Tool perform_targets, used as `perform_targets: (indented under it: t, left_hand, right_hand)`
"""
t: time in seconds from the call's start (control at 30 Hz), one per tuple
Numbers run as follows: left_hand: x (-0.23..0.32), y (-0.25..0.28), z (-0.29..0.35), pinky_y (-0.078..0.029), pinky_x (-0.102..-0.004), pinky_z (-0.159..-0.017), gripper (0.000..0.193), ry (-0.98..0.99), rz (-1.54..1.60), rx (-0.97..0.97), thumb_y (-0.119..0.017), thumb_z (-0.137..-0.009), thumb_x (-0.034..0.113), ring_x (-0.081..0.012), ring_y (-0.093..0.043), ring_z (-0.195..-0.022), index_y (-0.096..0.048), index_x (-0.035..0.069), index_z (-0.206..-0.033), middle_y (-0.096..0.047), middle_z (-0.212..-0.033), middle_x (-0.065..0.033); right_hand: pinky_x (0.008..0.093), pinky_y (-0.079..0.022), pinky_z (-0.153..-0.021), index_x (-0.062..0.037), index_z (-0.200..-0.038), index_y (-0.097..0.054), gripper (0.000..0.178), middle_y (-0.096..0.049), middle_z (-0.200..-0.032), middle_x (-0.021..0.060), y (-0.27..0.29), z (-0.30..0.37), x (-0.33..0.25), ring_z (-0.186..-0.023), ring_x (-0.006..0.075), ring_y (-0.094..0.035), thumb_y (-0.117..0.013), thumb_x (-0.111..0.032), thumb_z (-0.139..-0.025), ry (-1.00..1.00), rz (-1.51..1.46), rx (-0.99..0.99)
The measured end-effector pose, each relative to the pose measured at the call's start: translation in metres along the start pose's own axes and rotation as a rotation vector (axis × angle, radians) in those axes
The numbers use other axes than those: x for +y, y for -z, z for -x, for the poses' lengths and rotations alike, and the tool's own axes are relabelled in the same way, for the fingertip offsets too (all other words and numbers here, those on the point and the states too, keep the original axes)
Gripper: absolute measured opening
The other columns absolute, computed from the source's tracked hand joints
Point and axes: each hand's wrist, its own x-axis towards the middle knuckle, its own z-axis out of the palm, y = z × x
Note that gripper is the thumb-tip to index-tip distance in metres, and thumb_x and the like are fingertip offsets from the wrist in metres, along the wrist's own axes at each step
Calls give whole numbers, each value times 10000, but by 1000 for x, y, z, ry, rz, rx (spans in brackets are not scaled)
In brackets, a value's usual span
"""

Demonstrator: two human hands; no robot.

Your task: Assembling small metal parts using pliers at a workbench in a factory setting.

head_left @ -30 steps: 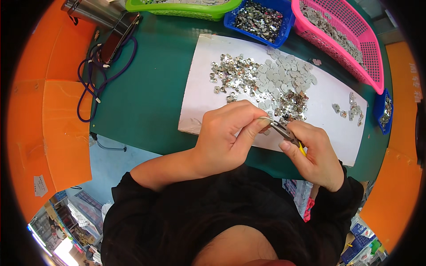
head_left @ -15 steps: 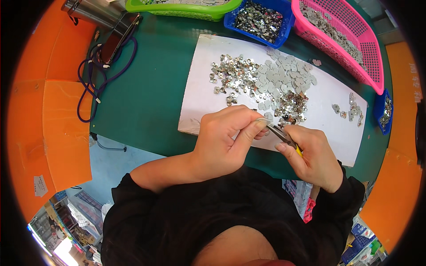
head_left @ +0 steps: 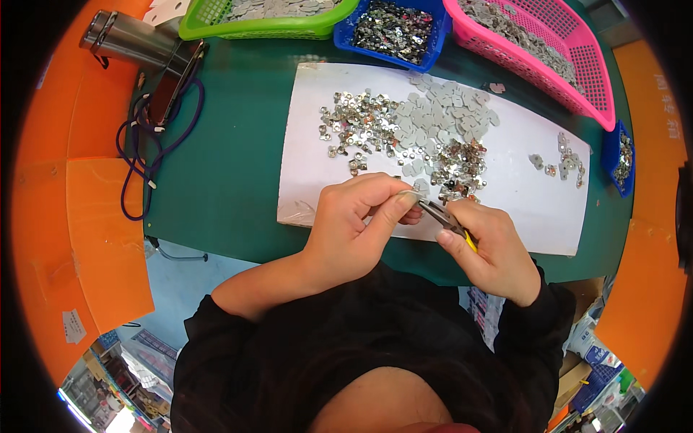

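My left hand [head_left: 357, 224] is closed, pinching a small thin pale piece [head_left: 410, 192] between thumb and forefinger; most of the piece is hidden. My right hand [head_left: 494, 249] grips pliers [head_left: 437, 214] with dark jaws and yellow handles. The tips of the jaws meet the piece at my left fingertips. Both hands hover over the near edge of a white board [head_left: 303, 173]. Just beyond them lie a heap of flat grey plates [head_left: 451, 112], a heap of shiny metal fittings [head_left: 357, 119] and a darker pile of small metal parts [head_left: 458, 166].
Along the far edge stand a green basket [head_left: 267, 30], a blue tray [head_left: 393, 63] and a pink basket [head_left: 534, 94], all with small parts. A few joined pieces [head_left: 567, 160] lie at the board's right, near a small blue tray [head_left: 613, 155]. A steel flask [head_left: 133, 43] and purple cord [head_left: 170, 148] are left.
The whole view has shifted slightly, moving the table and hands a little leftward in the picture. My hands keep the same grip on the piece and the pliers.
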Motion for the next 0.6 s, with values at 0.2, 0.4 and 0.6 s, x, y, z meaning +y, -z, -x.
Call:
perform_targets:
  t: [0.2, 0.4, 0.6]
  left_hand:
    - [0, -5, 0, -534, -268, -688, 148, 11, 94, 18, -578, -971, 45, -134, -656, -757, -670, -68, -946, -686, -829, -98]
    - [2, -6, 0, -535, -272, -700, 143, 35, 127, 11, -576, -971, 43, -136, -657, -750, -673, -61, -952, -686, -833, -101]
    - [8, 3, -4, -527, -278, -753, 154, -121, -209, 32, -580, -958, 33, -175, -667, -867, -670, -36, -1063, -685, -963, -121]
  right_hand:
    - [401, -399, -557, 3, -831, -538, 241, -508, -659, 157, -4, 2, 0, -591, 357, -521, -614, -205, -929, -41, -38, 15]
    - [402, -403, -547, -3, -807, -538, 245, -508, -642, 163, -4, 7, -4, -579, 371, -526, -613, -202, -929, -55, 9, 43]
    - [381, -404, -573, 4, -804, -518, 199, -493, -687, 184, 21, 15, 10, -625, 348, -526, -598, -136, -920, -65, 262, 411]
